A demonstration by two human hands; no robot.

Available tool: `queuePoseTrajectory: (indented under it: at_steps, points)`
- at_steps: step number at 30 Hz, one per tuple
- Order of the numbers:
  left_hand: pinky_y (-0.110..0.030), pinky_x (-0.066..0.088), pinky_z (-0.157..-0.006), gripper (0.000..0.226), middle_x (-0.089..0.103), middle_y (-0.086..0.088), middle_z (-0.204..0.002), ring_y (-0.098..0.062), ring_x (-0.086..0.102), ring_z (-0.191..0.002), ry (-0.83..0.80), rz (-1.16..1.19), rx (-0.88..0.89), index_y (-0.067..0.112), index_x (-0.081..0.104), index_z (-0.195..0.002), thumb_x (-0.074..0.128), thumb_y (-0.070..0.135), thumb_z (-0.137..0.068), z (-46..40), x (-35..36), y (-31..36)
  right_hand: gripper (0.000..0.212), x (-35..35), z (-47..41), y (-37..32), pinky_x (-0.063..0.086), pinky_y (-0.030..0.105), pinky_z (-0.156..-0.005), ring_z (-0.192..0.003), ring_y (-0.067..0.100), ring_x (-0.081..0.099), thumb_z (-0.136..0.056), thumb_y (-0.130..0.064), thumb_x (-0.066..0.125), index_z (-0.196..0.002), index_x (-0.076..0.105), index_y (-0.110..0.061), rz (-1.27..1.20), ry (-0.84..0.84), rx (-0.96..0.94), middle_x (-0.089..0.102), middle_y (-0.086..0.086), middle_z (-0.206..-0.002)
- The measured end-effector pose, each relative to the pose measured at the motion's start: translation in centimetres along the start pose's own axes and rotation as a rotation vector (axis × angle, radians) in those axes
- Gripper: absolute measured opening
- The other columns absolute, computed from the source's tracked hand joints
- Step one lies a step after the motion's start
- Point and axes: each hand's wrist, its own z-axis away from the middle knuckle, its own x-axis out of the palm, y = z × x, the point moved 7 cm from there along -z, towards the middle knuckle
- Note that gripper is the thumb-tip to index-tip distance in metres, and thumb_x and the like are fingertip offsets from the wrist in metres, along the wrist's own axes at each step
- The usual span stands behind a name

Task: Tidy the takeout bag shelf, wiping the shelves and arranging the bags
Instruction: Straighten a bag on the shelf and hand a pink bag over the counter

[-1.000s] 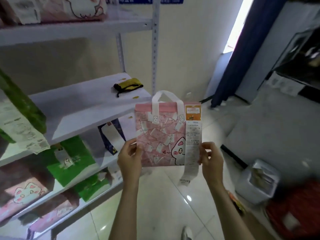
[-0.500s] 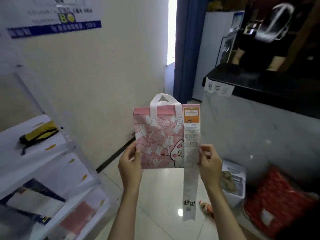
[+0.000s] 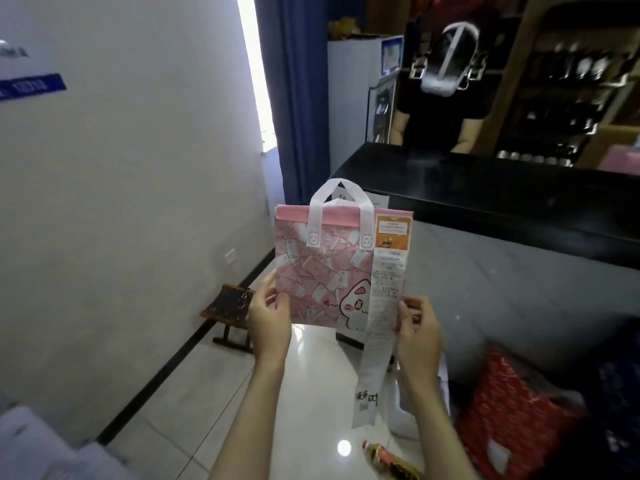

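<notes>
I hold a pink takeout bag [image 3: 322,271] upright in front of me, at the middle of the view. It has white loop handles, a cartoon cat print and an orange label at its top right. A long white receipt [image 3: 377,327] hangs down from its right side, past the bag's bottom. My left hand [image 3: 268,318] grips the bag's lower left edge. My right hand [image 3: 417,336] grips the lower right edge over the receipt. Only a blurred white corner of the shelf [image 3: 31,445] shows at the bottom left.
A black counter [image 3: 502,199] runs across the right, with a person in a black shirt [image 3: 440,109] standing behind it. A small dark stool [image 3: 228,313] stands by the white wall. A red bag [image 3: 509,420] lies low right and a small wrapper [image 3: 388,462] on the tiled floor.
The view has swung right, away from the shelves, toward the counter and the person behind it. The bag stays held in both hands in front of me.
</notes>
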Motion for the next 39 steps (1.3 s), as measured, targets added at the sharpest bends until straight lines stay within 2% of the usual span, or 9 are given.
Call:
queuePoseTrajectory:
  at_steps: [4,7,15,19,23,25,29,34,39]
  points:
    - [-0.008,0.056,-0.067,0.038,0.065,0.022,-0.109,-0.001,0.064,-0.107,-0.036,0.016,0.001,0.037,0.063,-0.137,0.067,0.028,-0.1,-3.7,4.0,0.1,0.009,0.4,-5.1,0.2,0.064,0.041,-0.074,-0.09,0.011,0.069,-0.102,-0.035,0.054,-0.097,0.061,-0.036,0.035,0.019,-0.021,0.069,-0.011,-0.099]
    - [-0.005,0.054,-0.065,0.038,0.065,0.023,-0.109,-0.003,0.063,-0.107,-0.057,0.027,-0.001,0.038,0.062,-0.136,0.068,0.029,-0.1,-7.2,7.0,0.0,0.007,1.4,-9.0,0.4,0.064,0.041,-0.076,-0.093,0.011,0.068,-0.101,-0.035,0.054,-0.099,0.061,-0.033,0.033,0.036,-0.033,0.068,-0.012,-0.101]
    - [-0.017,0.061,-0.079,0.036,0.067,0.02,-0.113,-0.003,0.064,-0.109,-0.118,0.064,0.032,0.05,0.059,-0.126,0.064,0.023,-0.102,-19.4,15.9,1.0,0.007,6.0,-21.1,0.8,0.063,0.039,-0.078,-0.092,0.01,0.067,-0.101,-0.032,0.056,-0.104,0.062,-0.03,0.028,0.12,-0.068,0.067,-0.01,-0.101]
    - [-0.026,0.062,-0.088,0.036,0.067,0.02,-0.115,0.007,0.064,-0.104,-0.14,0.09,0.043,0.047,0.061,-0.129,0.063,0.023,-0.103,-25.3,20.3,1.9,0.005,7.8,-27.3,-0.6,0.061,0.033,-0.072,-0.089,0.011,0.067,-0.102,-0.03,0.057,-0.104,0.061,-0.033,0.028,0.182,-0.14,0.066,-0.006,-0.102]
    - [-0.042,0.061,-0.096,0.046,0.069,0.011,-0.123,-0.007,0.064,-0.116,-0.166,0.102,0.062,0.04,0.059,-0.139,0.063,0.015,-0.101,-30.5,23.9,2.2,0.005,9.3,-32.5,-1.0,0.059,0.032,-0.074,-0.091,0.011,0.067,-0.102,-0.029,0.059,-0.104,0.061,-0.032,0.013,0.223,-0.175,0.066,-0.007,-0.102]
    - [-0.041,0.058,-0.1,0.056,0.068,0.012,-0.125,-0.008,0.062,-0.121,-0.195,0.093,0.089,0.04,0.057,-0.141,0.063,0.004,-0.098,-32.2,25.7,2.2,0.005,9.8,-34.7,-0.7,0.06,0.033,-0.076,-0.093,0.011,0.067,-0.102,-0.028,0.059,-0.105,0.061,-0.031,0.025,0.24,-0.185,0.066,-0.008,-0.102]
    - [-0.036,0.056,-0.103,0.065,0.065,0.023,-0.125,0.005,0.058,-0.121,-0.254,0.069,0.091,0.048,0.054,-0.14,0.064,0.001,-0.096,-34.7,28.8,1.2,0.005,10.3,-38.1,0.8,0.061,0.035,-0.077,-0.093,0.011,0.067,-0.102,-0.028,0.059,-0.106,0.062,-0.028,0.04,0.27,-0.17,0.066,-0.007,-0.102]
    - [-0.043,0.056,-0.105,0.066,0.065,0.012,-0.132,-0.006,0.057,-0.127,-0.295,0.045,0.056,0.046,0.053,-0.142,0.067,0.004,-0.094,-37.6,31.8,-0.6,0.004,11.3,-41.0,2.9,0.061,0.029,-0.072,-0.091,0.011,0.067,-0.101,-0.031,0.059,-0.104,0.062,-0.033,0.056,0.292,-0.148,0.066,-0.006,-0.104]
    - [-0.044,0.049,-0.112,0.068,0.062,0.008,-0.136,-0.007,0.055,-0.131,-0.313,0.056,0.059,0.041,0.052,-0.144,0.063,-0.001,-0.091,-39.4,34.0,-1.2,0.007,12.1,-43.1,4.3,0.062,0.033,-0.076,-0.094,0.012,0.067,-0.101,-0.031,0.059,-0.107,0.062,-0.03,0.062,0.296,-0.138,0.065,-0.005,-0.106]
